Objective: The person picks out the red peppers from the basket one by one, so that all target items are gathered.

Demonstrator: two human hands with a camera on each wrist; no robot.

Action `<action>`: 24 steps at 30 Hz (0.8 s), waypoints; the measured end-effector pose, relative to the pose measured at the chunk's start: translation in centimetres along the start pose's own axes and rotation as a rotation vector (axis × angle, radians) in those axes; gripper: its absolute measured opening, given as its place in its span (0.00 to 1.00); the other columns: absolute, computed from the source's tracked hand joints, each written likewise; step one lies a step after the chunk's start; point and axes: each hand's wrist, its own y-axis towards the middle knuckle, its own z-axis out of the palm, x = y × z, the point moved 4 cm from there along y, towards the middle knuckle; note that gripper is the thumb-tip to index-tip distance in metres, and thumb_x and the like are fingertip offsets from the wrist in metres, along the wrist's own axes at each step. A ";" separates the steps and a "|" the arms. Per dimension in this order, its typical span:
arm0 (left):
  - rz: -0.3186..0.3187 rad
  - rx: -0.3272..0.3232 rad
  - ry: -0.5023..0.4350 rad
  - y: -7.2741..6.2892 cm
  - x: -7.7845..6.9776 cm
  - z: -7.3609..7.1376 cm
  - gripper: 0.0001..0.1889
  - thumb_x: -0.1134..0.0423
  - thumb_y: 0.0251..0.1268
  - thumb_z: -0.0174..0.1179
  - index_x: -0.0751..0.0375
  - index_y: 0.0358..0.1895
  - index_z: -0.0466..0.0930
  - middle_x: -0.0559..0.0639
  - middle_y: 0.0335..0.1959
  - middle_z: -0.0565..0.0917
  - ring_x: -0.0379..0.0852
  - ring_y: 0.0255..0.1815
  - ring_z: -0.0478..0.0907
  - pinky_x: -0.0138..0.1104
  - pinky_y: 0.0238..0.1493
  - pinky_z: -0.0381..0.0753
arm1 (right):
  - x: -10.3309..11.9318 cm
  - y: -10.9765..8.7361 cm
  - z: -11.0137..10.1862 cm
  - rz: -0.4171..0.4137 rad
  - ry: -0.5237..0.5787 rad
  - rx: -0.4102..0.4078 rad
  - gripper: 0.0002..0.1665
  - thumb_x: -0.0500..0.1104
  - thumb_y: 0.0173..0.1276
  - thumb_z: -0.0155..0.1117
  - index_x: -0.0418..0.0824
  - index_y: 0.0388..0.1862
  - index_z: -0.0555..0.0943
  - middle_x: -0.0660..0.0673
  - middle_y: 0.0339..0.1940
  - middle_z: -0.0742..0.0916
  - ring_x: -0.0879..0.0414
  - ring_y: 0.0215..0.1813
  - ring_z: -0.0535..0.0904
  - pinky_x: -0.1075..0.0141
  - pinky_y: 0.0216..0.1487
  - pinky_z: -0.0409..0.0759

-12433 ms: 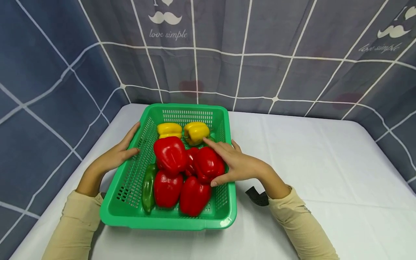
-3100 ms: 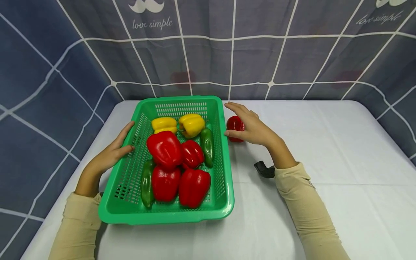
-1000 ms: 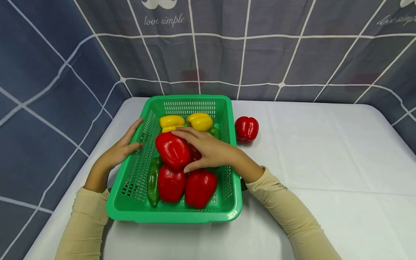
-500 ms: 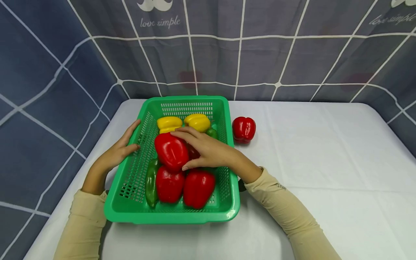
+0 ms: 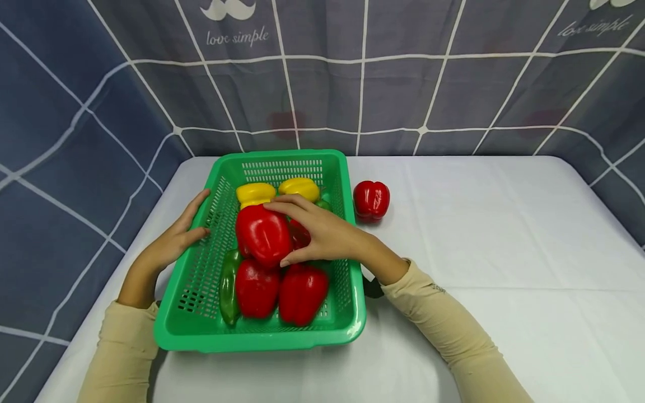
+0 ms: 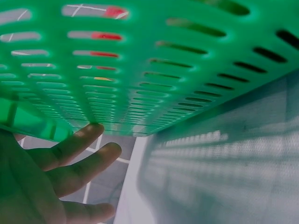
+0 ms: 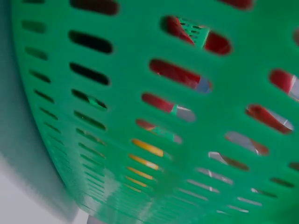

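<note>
In the head view, a green plastic basket [image 5: 259, 340] holds red and yellow bell peppers and green chili peppers. My right hand [image 5: 322, 229] reaches over its right wall. Thumb and fingers span a large red bell pepper [image 5: 264, 235] on top of the pile, gripping it from the right. Below it are two more red bell peppers, one at left [image 5: 257, 288] and one at right [image 5: 303, 294]. Another red pepper [image 5: 298, 232] is partly hidden behind my hand. My left hand [image 5: 173, 240] rests against the left rim, fingers extended; the left wrist view shows its fingers [image 6: 84, 168] beside the slotted wall.
A red bell pepper [image 5: 372, 200] stands on the white table [image 5: 484, 235], right of the basket. Inside are two yellow peppers [image 5: 255, 194] at the back and a green chili pepper [image 5: 230, 288] at left. A checked curtain [image 5: 393, 95] borders the table's back.
A red bell pepper has gone from the basket to the table on the right. My right hand has come back inside, and the top red pepper has tilted slightly in its grip.
</note>
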 end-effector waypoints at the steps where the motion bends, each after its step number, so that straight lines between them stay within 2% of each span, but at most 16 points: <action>1: 0.002 -0.001 0.001 0.0 0.0 0.0 0.40 0.71 0.63 0.40 0.46 0.73 0.30 0.58 0.73 0.35 0.39 0.60 0.51 0.16 0.47 0.60 | 0.0 -0.1 -0.1 -0.002 0.005 -0.007 0.51 0.56 0.46 0.72 0.50 0.69 0.60 0.49 0.66 0.65 0.58 0.65 0.60 0.63 0.55 0.74; 4: 0.000 -0.005 0.004 0.0 -0.1 -0.1 0.40 0.71 0.63 0.41 0.46 0.73 0.30 0.57 0.73 0.35 0.43 0.63 0.48 0.18 0.51 0.58 | 0.0 -0.4 -0.6 -0.011 0.021 -0.028 0.51 0.55 0.46 0.73 0.49 0.68 0.61 0.48 0.66 0.66 0.57 0.65 0.60 0.61 0.54 0.75; 7: 0.000 -0.009 -0.009 0.0 -0.1 -0.1 0.40 0.71 0.62 0.41 0.46 0.73 0.30 0.55 0.73 0.33 0.51 0.66 0.42 0.33 0.62 0.52 | -0.2 -0.8 -1.3 -0.019 0.042 -0.053 0.50 0.53 0.46 0.73 0.48 0.68 0.61 0.48 0.65 0.67 0.57 0.65 0.60 0.60 0.52 0.76; 9: -0.006 -0.007 -0.015 0.0 -0.1 0.0 0.40 0.71 0.62 0.41 0.46 0.73 0.30 0.55 0.73 0.33 0.53 0.66 0.41 0.34 0.62 0.52 | -0.4 -1.1 -1.8 -0.019 0.053 -0.071 0.50 0.52 0.46 0.74 0.47 0.67 0.61 0.47 0.65 0.66 0.57 0.65 0.60 0.60 0.52 0.76; 10: -0.006 -0.006 -0.018 0.0 -0.1 0.1 0.40 0.71 0.62 0.41 0.46 0.73 0.30 0.55 0.73 0.33 0.52 0.66 0.42 0.34 0.62 0.53 | -0.5 -1.3 -2.1 -0.020 0.057 -0.082 0.50 0.52 0.45 0.74 0.47 0.67 0.62 0.47 0.65 0.66 0.57 0.65 0.60 0.60 0.52 0.76; 12: -0.003 -0.006 -0.017 -0.1 -0.1 0.1 0.40 0.71 0.62 0.41 0.46 0.73 0.30 0.56 0.73 0.33 0.47 0.65 0.45 0.26 0.59 0.56 | -0.6 -1.6 -2.7 -0.025 0.064 -0.107 0.50 0.51 0.45 0.74 0.46 0.67 0.62 0.47 0.65 0.66 0.56 0.65 0.60 0.58 0.52 0.76; 14: -0.004 -0.006 -0.007 -0.2 0.0 0.1 0.40 0.70 0.62 0.41 0.46 0.73 0.30 0.57 0.73 0.35 0.41 0.61 0.50 0.17 0.49 0.59 | -0.9 -2.0 -3.3 -0.024 0.057 -0.130 0.50 0.51 0.45 0.74 0.46 0.67 0.62 0.47 0.65 0.66 0.56 0.66 0.60 0.57 0.53 0.75; 17: 0.000 -0.011 0.002 -0.3 0.0 0.1 0.40 0.70 0.63 0.40 0.46 0.73 0.30 0.58 0.73 0.36 0.36 0.59 0.51 0.16 0.48 0.60 | -1.3 -2.8 -4.3 -0.018 0.023 -0.171 0.51 0.52 0.44 0.75 0.46 0.67 0.62 0.47 0.65 0.66 0.56 0.66 0.61 0.56 0.55 0.74; 21: -0.001 -0.011 0.009 -0.3 0.0 0.0 0.40 0.70 0.63 0.41 0.46 0.73 0.30 0.56 0.73 0.35 0.37 0.61 0.49 0.18 0.50 0.58 | -2.1 -4.2 -5.6 -0.012 -0.013 -0.239 0.52 0.50 0.43 0.76 0.45 0.67 0.63 0.46 0.64 0.68 0.55 0.65 0.62 0.56 0.56 0.73; 24: 0.000 -0.011 0.014 -0.3 -0.1 0.0 0.40 0.70 0.62 0.41 0.46 0.73 0.30 0.56 0.73 0.35 0.43 0.64 0.47 0.19 0.51 0.56 | -2.6 -5.1 -6.6 -0.005 -0.008 -0.286 0.52 0.47 0.42 0.77 0.43 0.66 0.63 0.45 0.63 0.69 0.54 0.64 0.63 0.55 0.55 0.74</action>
